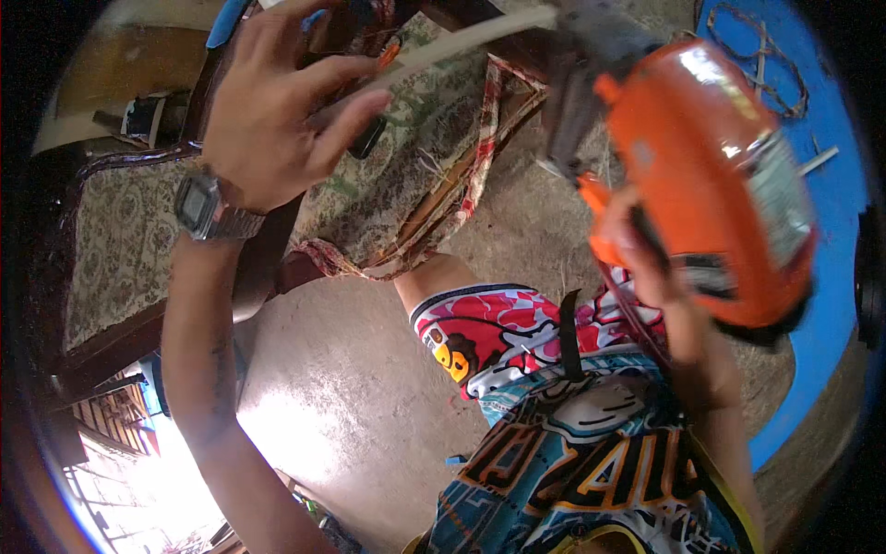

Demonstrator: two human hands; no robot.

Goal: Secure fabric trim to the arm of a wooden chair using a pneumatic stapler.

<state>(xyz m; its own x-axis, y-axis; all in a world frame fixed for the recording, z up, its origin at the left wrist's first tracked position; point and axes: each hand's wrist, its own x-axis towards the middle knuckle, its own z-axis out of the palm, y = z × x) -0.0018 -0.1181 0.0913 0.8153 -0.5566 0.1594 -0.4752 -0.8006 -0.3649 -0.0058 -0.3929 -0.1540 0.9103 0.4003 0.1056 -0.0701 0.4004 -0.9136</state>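
My right hand (640, 251) is wrapped round the handle of a bulky orange power tool (706, 157) with a dark front part, lifted on the right; motion blurs it, so its exact kind is unclear. From near its dark end, a pale curved strip (471, 37) stretches leftward to my left hand (263, 111). That hand hovers over the patterned upholstery (397, 157) of a dark-framed piece of furniture, thumb and forefinger apart. The strip passes behind or between these fingers; I see no firm grip on it. A small black object (367, 138) shows beside the thumb.
Red-and-white twisted cloth strips (482, 152) hang along the furniture's edge, close to my knee. A blue surface (826, 240) curves along the right, bearing a loop of cord (798, 92). Another patterned panel (120, 249) lies at left. Concrete floor (332, 369) spreads below.
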